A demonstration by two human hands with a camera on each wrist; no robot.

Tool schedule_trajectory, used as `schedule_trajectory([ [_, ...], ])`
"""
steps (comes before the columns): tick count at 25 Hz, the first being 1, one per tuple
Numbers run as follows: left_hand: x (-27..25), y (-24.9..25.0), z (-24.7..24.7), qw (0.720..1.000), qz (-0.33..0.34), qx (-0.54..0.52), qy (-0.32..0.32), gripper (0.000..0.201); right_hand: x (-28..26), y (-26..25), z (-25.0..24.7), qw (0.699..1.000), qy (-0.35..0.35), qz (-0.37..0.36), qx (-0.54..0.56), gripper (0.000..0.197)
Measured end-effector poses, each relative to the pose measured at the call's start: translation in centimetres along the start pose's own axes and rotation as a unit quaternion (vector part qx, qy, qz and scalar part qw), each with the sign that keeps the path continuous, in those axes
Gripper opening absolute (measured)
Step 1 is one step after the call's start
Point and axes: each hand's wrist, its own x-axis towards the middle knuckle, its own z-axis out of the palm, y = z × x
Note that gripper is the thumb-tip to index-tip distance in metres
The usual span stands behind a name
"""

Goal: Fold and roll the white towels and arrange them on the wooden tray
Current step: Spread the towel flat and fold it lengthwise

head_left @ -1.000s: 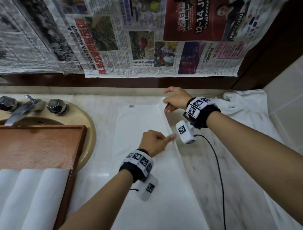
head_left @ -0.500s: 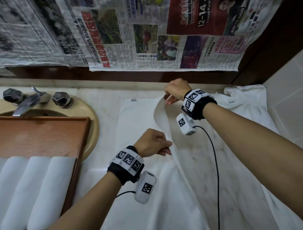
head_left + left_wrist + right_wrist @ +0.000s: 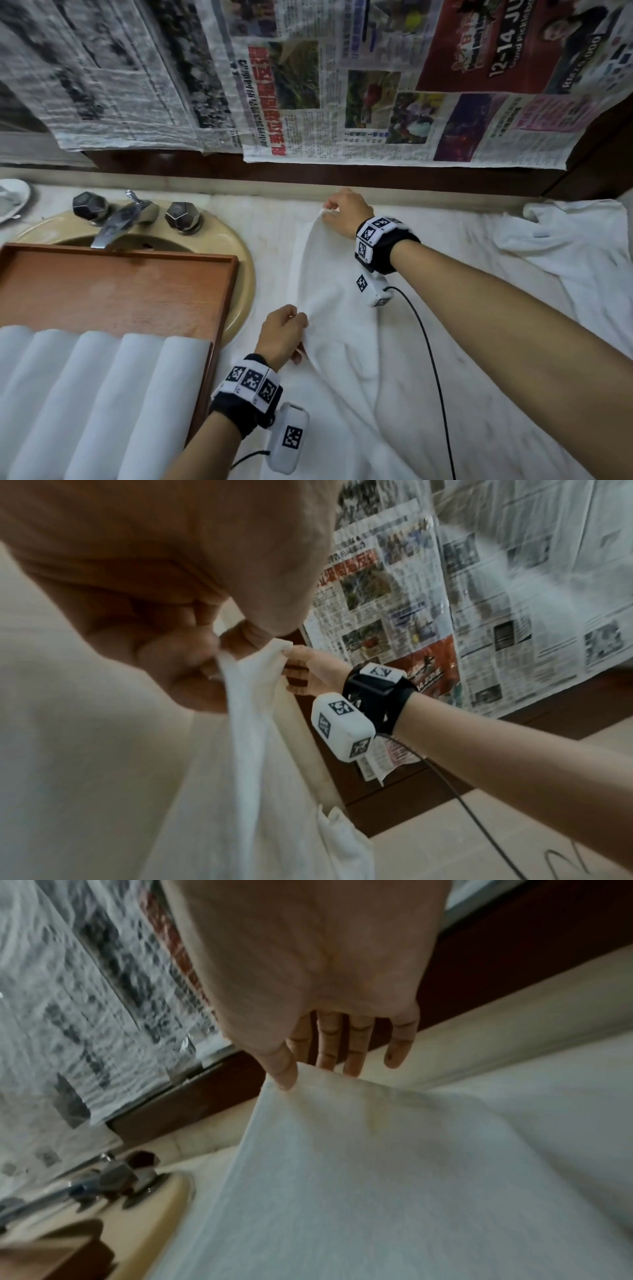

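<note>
Here, a person stands at a pale marble bathroom counter (image 3: 479, 281), seen from above, with a flat white cotton towel (image 3: 329, 342) spread along it, just right of a beige round sink (image 3: 239, 260). Both hands lift the towel's long edge off the stone. The right hand (image 3: 346, 212) holds the far corner near the dark wooden wall trim: in the right wrist view the thumb pinches the cloth against the fingers (image 3: 356, 1053), which lie straight and close together. The left hand (image 3: 282, 334) holds the same edge nearer the body, fingers curled round a bunched fold.

A reddish-brown rectangular wooden tray (image 3: 120, 287) rests across the sink, and a row of rolled white towels (image 3: 102, 394) lies at its near end. A crumpled white towel (image 3: 565, 246) waits at the far right of the counter. Sheets of newspaper (image 3: 308, 85) cover the wall.

The towel looks light, soft and limp, sagging between the two grips, so it will likely crease wherever it is unsupported. Holding it at corners and along the hem, kept taut between the hands, should give the straightest fold.
</note>
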Motion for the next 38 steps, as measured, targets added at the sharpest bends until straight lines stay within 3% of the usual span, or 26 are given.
schedule_trajectory([
  [4, 1.7, -2.1, 0.0, 0.996, -0.007, 0.06, 0.067, 0.021, 1.0, 0.3, 3.9, 0.997, -0.032, -0.028, -0.062, 0.02],
  [8, 3.2, -1.1, 0.2, 0.979, 0.01, 0.152, 0.135, 0.033, 2.0, 1.8, 5.2, 0.986, -0.08, -0.038, -0.141, 0.044],
  [17, 4.5, -1.5, 0.5, 0.966, 0.018, 0.178, 0.186, 0.023, 3.8, 1.1, 4.6, 0.98, -0.09, -0.055, -0.168, 0.011],
  [23, 5.1, -1.4, 0.6, 0.962, -0.006, 0.181, 0.204, 0.024, 3.5, 0.0, 5.3, 0.965, -0.065, -0.071, -0.244, 0.006],
  [25, 5.2, -1.3, 0.5, 0.959, -0.018, 0.198, 0.203, 0.025, 2.1, -0.3, 5.5, 0.962, -0.047, -0.058, -0.263, 0.025],
  [27, 5.5, -1.0, 0.3, 0.956, -0.03, 0.21, 0.202, 0.027, -1.4, 0.7, 6.3, 0.961, -0.05, -0.126, -0.24, 0.049],
  [28, 5.6, -0.9, 0.2, 0.956, -0.033, 0.211, 0.202, 0.028, -3.6, 1.4, 6.7, 0.947, -0.094, -0.202, -0.23, 0.056],
  [30, 5.8, -0.7, 0.2, 0.956, -0.039, 0.209, 0.202, 0.029, -6.5, 3.2, 7.0, 0.884, -0.22, -0.326, -0.251, 0.059],
  [31, 5.8, -0.6, 0.3, 0.955, -0.043, 0.21, 0.203, 0.029, -6.3, 4.2, 7.1, 0.868, -0.246, -0.338, -0.267, 0.059],
  [32, 5.7, -0.4, 0.3, 0.955, -0.046, 0.21, 0.202, 0.029, -5.2, 4.9, 7.0, 0.876, -0.247, -0.303, -0.283, 0.06],
  [34, 5.7, -0.2, 0.3, 0.957, -0.048, 0.207, 0.2, 0.029, -2.5, 5.5, 6.2, 0.925, -0.18, -0.164, -0.292, 0.062],
  [35, 5.7, -0.1, 0.2, 0.957, -0.05, 0.206, 0.198, 0.028, -2.0, 5.4, 6.0, 0.933, -0.156, -0.137, -0.295, 0.064],
  [36, 5.6, 0.0, 0.1, 0.957, -0.052, 0.207, 0.196, 0.028, -2.3, 5.1, 6.0, 0.931, -0.152, -0.167, -0.286, 0.065],
  [38, 5.7, 0.2, 0.0, 0.958, -0.055, 0.208, 0.192, 0.031, -4.5, 5.2, 6.7, 0.896, -0.198, -0.281, -0.282, 0.065],
])
